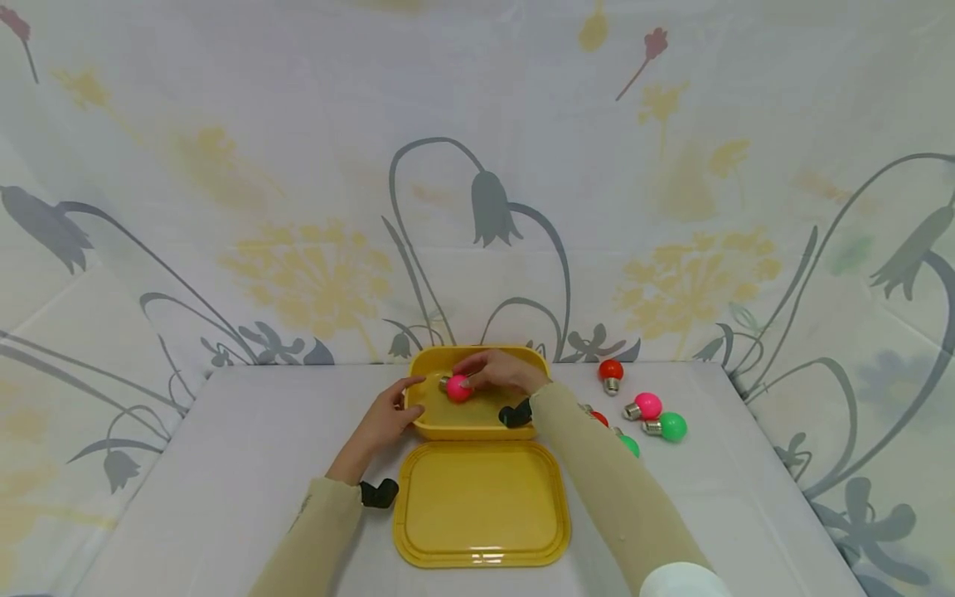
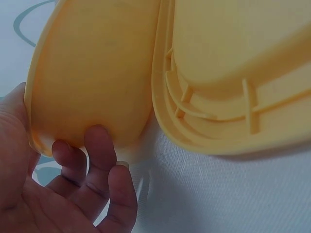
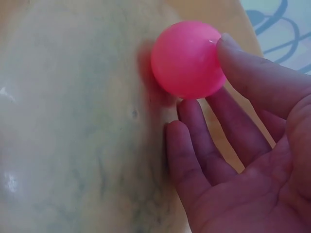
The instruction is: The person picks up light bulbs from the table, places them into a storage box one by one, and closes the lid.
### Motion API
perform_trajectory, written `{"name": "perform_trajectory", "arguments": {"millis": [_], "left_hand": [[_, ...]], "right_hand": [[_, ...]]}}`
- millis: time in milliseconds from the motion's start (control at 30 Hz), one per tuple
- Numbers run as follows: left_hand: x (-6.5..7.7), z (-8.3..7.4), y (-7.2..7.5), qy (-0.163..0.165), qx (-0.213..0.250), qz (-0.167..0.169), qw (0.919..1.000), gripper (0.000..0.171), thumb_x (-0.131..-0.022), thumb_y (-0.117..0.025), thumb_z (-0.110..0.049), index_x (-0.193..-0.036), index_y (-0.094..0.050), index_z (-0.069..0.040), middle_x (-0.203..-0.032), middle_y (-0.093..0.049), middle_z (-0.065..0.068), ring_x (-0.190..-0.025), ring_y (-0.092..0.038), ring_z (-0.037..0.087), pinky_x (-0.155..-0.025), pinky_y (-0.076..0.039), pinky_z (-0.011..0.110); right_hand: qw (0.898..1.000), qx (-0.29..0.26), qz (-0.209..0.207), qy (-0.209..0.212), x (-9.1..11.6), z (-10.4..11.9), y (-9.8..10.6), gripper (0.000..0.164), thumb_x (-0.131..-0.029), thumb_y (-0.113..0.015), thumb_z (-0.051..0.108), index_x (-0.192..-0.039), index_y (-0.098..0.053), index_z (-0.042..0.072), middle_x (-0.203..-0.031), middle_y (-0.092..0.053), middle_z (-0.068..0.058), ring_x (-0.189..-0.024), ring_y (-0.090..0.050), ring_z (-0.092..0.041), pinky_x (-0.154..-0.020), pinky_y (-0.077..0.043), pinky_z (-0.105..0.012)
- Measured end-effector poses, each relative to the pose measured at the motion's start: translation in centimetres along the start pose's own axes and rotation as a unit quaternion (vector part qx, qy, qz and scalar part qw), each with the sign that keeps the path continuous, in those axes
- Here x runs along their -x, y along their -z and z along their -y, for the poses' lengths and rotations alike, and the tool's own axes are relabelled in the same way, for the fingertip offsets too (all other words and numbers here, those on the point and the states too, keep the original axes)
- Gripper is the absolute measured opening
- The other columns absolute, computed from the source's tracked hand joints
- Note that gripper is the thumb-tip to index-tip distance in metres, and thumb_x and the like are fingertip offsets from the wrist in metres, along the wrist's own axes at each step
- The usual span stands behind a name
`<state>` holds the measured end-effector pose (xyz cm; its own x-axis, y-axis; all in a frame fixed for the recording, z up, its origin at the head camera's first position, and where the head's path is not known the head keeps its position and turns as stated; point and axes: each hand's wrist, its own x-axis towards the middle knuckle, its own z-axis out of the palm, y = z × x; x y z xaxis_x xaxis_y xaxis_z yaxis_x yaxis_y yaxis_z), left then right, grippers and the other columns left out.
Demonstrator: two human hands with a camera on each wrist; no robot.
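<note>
Head view: right grip (image 1: 498, 371) clamped on round pink bulb (image 1: 459, 390), silver base (image 1: 444, 384) pointing leftward, toward left grip (image 1: 385, 417) holding yellow plastic box (image 1: 473, 433).

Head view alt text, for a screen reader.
A right hand holds a pink bulb inside a yellow box while the left hand holds its left end. A yellow lid lies nearer the person; red, pink and green bulbs lie to the right.
</note>
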<state>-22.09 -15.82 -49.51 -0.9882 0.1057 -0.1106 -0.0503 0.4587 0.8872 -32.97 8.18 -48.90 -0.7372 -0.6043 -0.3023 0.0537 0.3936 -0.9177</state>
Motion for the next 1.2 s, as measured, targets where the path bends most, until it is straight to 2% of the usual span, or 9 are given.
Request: {"name": "perform_trajectory", "arguments": {"millis": [633, 900, 1200], "left_hand": [[-0.1, 0.1, -0.1, 0.007, -0.002, -0.004, 1.0000, 0.052, -0.093, -0.065, -0.008, -0.143, -0.053, -0.015, -0.085, -0.041, 0.010, -0.070, -0.043, 0.022, -0.061, -0.041, 0.026], [0.0, -0.1, -0.1, 0.005, -0.005, -0.002, 1.0000, 0.052, -0.093, -0.064, -0.008, -0.144, -0.052, -0.013, -0.085, -0.043, 0.011, -0.072, -0.044, 0.022, -0.061, -0.043, 0.025], [0.0, -0.2, -0.1, 0.009, -0.002, -0.004, 0.9999, 0.052, -0.093, -0.064, -0.007, -0.144, -0.052, -0.014, -0.085, -0.042, 0.010, -0.072, -0.043, 0.022, -0.061, -0.041, 0.026]], "right_hand": [[0.999, 0.044, -0.006, 0.009, 0.7, 1.0, 0.2, 0.040, -0.090, -0.071, 0.011, -0.129, -0.066, 0.006, -0.125, -0.067, -0.005, -0.103, -0.061, -0.019, -0.095, -0.048, -0.033], [0.999, 0.028, -0.010, 0.018, 1.3, 1.2, 0.7, 0.039, -0.091, -0.070, 0.008, -0.130, -0.066, 0.004, -0.126, -0.067, -0.007, -0.104, -0.064, -0.020, -0.096, -0.048, -0.034], [0.998, 0.034, -0.034, 0.044, 2.5, 1.6, 1.7, 0.035, -0.092, -0.069, 0.005, -0.127, -0.068, 0.005, -0.126, -0.066, -0.006, -0.112, -0.061, -0.020, -0.097, -0.049, -0.033]]}}
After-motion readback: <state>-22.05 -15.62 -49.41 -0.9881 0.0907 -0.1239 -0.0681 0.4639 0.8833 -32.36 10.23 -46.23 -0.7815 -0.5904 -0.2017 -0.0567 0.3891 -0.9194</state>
